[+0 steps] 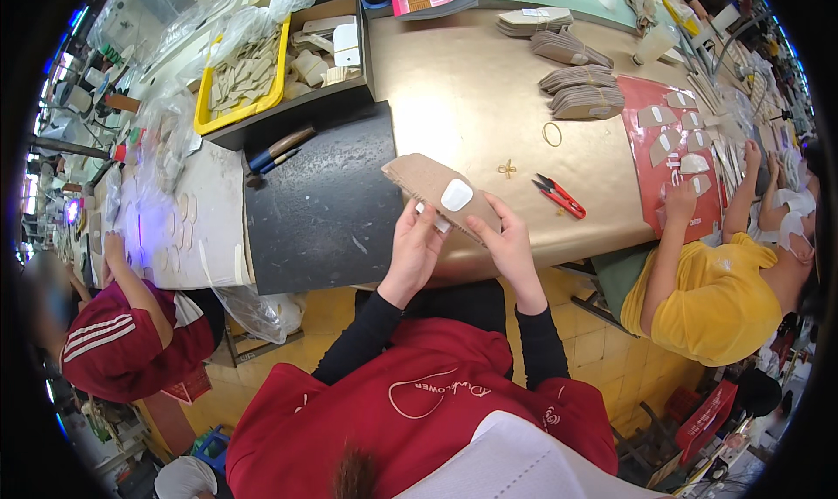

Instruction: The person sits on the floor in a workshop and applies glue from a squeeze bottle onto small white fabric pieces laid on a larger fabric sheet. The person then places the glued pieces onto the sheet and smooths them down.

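Head view, and both hands are on it: the left hand (pixel 417 244) grips the fanned brown stack (pixel 426 178) along its near edge, the right hand (pixel 506 244) clasps the right end, thumb on top. The stack hangs tilted over the table (pixel 489 89), just beside the black mat (pixel 327 206). Those edges are splayed, so good handling probably means a steady left pinch, a light right thumb, fingers off the white patch (pixel 456 195).
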The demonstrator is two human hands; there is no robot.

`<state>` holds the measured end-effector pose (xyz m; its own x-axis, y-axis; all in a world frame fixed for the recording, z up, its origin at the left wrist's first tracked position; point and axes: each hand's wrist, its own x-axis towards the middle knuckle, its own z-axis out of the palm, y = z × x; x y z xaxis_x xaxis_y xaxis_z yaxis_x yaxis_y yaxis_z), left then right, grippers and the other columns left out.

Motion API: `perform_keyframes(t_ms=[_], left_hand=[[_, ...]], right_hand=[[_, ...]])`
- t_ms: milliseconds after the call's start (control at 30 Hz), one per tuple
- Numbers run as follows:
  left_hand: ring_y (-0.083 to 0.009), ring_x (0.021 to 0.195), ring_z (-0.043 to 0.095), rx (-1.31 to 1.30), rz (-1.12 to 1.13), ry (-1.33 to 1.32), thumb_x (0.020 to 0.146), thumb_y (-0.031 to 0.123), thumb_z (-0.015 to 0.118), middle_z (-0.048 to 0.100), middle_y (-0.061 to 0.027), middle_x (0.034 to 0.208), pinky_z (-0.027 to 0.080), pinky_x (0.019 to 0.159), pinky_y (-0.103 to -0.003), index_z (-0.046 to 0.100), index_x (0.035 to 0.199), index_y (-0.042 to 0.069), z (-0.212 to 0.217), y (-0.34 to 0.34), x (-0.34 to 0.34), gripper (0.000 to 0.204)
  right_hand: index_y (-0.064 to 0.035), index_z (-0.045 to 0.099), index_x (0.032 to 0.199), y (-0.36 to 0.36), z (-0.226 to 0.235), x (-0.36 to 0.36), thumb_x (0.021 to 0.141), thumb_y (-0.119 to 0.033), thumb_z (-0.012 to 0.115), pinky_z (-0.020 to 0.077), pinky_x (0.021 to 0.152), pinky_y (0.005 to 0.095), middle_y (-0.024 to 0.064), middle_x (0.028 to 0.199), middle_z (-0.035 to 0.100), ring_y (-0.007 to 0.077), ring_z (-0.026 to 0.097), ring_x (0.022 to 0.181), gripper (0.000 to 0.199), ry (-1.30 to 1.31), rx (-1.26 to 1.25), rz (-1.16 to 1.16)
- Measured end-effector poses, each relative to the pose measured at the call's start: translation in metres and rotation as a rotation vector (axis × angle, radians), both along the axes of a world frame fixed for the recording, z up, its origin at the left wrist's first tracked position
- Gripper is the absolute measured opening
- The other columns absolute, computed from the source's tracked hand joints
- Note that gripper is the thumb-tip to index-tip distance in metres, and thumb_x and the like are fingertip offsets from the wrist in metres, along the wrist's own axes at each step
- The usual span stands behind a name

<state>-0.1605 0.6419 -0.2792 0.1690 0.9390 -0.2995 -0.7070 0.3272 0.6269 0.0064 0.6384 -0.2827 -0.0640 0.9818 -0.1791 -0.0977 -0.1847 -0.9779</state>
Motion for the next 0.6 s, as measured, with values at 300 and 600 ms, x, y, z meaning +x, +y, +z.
perform_keyframes(t_ms=[300, 600], left_hand=[[-0.0179, 0.106, 0.063, 0.221, 0.343, 0.598, 0.101, 0.006, 0.054, 0.052, -0.0059, 0.116, 0.053, 0.089, -0.028, 0.047, 0.142, 0.002, -0.013, 0.018, -0.089, 0.041], [-0.0210, 0.115, 0.059, 0.238, 0.389, 1.137, 0.098, 0.002, 0.056, 0.060, -0.0118, 0.127, 0.045, 0.100, -0.032, 0.058, 0.127, -0.004, -0.039, 0.027, -0.150, 0.030]], right_hand=[[-0.0016, 0.062, 0.125, 0.032, -0.022, 0.028, 0.083, -0.014, 0.075, 0.0482, 0.093, 0.0382, 0.0146, 0.113, 0.066, 0.0292, 0.062, 0.107, 0.045, -0.884, 0.367, -0.092], [-0.0056, 0.065, 0.120, 0.080, 0.033, 0.096, 0.083, -0.011, 0.074, 0.0482, 0.093, 0.0365, 0.0140, 0.126, 0.056, 0.0291, 0.059, 0.109, 0.039, -0.942, 0.646, -0.337]])
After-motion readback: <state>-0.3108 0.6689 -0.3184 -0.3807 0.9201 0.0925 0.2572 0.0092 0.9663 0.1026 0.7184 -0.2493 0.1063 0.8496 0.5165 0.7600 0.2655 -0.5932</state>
